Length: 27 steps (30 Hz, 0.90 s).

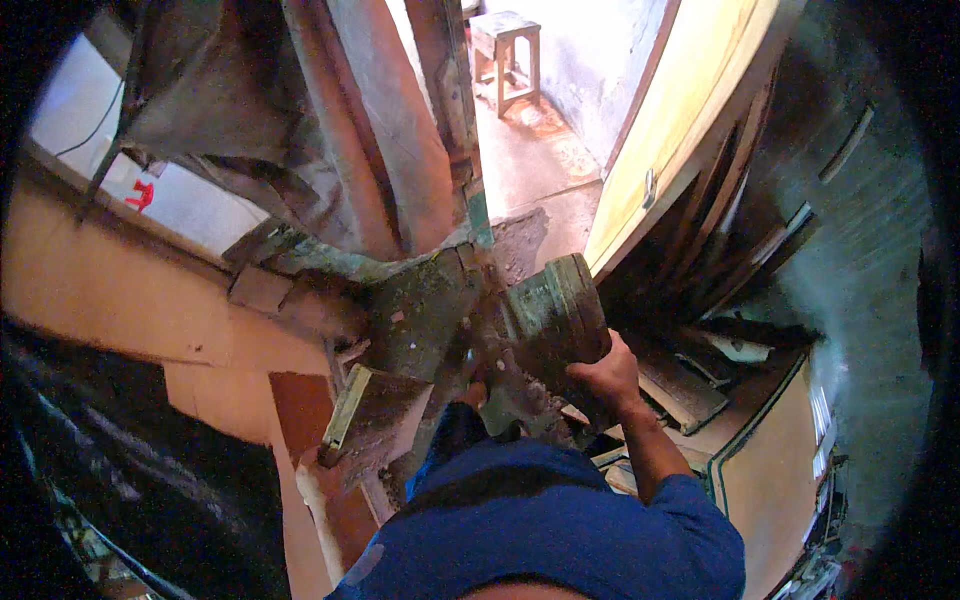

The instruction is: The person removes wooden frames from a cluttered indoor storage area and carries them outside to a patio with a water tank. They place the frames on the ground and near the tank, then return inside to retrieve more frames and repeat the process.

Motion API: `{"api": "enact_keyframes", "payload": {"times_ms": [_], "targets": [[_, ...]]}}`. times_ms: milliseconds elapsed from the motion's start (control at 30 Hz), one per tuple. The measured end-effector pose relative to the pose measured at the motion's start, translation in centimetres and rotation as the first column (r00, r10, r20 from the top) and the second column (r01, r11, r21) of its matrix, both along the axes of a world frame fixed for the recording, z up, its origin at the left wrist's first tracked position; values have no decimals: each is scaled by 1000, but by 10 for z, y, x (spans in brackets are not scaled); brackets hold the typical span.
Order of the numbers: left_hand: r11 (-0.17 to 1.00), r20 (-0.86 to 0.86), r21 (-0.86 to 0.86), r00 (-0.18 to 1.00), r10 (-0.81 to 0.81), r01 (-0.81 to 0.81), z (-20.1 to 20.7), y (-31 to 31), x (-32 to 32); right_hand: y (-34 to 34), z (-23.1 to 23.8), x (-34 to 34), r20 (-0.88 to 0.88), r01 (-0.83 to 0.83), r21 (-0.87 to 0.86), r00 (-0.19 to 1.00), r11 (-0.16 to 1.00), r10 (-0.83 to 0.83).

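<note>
Near the middle, my right hand is closed on the near right edge of a dark, dusty, bucket-like thing with a ridged rim. My thumb lies along its side; the far fingers are hidden. The thing is tilted over a dirty floor strewn with scraps. My left hand does not show clearly; a small skin-coloured patch in front of my blue shirt is too dim to name. To the left stands a dark, worn block or bench top, its surface flecked.
A short wooden piece with a pale edge leans at the left. Beyond the doorway stands a wooden stool. A yellow door opens on the right, with boards low beside it. Dark cloth hangs at the upper left.
</note>
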<state>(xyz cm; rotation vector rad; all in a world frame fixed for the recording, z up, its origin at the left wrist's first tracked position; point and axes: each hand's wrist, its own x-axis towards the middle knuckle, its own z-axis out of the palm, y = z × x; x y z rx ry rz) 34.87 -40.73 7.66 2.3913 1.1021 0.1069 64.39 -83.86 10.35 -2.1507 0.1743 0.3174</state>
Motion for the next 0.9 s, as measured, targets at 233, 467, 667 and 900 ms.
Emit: {"api": "enact_keyframes", "payload": {"times_ms": [233,467,667,900], "targets": [[964,122,-250,990,-65,94,-16,55,123,53,23,79,72,91,-97,994,991,-84],[955,154,-20,944,-290,297,-23,89,197,91,50,114,130,152,-81,981,985,-141],[956,174,131,944,-282,261,-34,96,243,105,67,142,159,153,-56,977,987,-142],[973,81,-69,974,-213,218,-5,105,282,95,58,185,178,165,-85,973,983,-148]]}}
